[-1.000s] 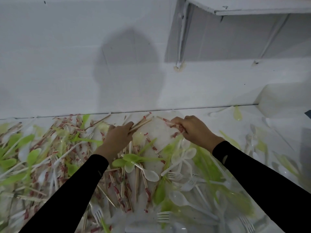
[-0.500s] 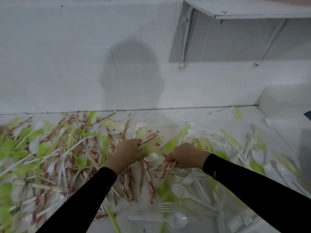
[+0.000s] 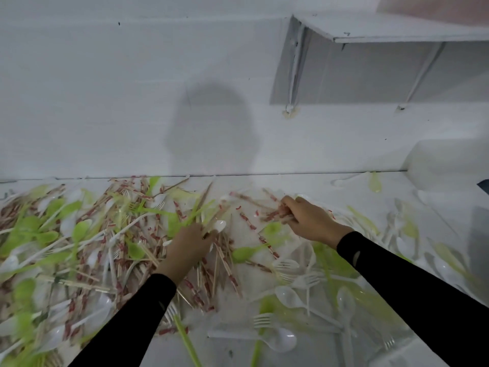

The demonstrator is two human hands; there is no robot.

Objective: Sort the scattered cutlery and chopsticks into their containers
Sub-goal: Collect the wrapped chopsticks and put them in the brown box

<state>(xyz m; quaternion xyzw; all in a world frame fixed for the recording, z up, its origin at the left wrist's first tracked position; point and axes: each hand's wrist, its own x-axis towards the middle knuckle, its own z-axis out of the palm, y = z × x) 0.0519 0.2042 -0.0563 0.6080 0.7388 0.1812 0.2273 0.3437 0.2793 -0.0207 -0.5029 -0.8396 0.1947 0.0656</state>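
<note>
A white table (image 3: 304,184) is strewn with green and white plastic spoons, white forks and red-printed wrapped chopsticks. My left hand (image 3: 189,246) grips a bundle of chopsticks (image 3: 209,221) that sticks up and away from it, in the middle of the pile. My right hand (image 3: 308,221) reaches farther back and pinches red-wrapped chopsticks (image 3: 274,215) lying on the table. A white spoon (image 3: 219,225) lies right by the left hand's bundle. Both arms wear black sleeves.
A dense heap of green spoons (image 3: 34,234) and chopsticks covers the left side. White spoons (image 3: 288,298) and forks (image 3: 285,264) lie at the front right. A white box (image 3: 447,160) stands at the far right; a white wall and a shelf rise behind.
My right hand has moved up and away from me, to chopsticks farther back on the table. My left hand has stayed near the middle with its bundle. The view has shifted slightly.
</note>
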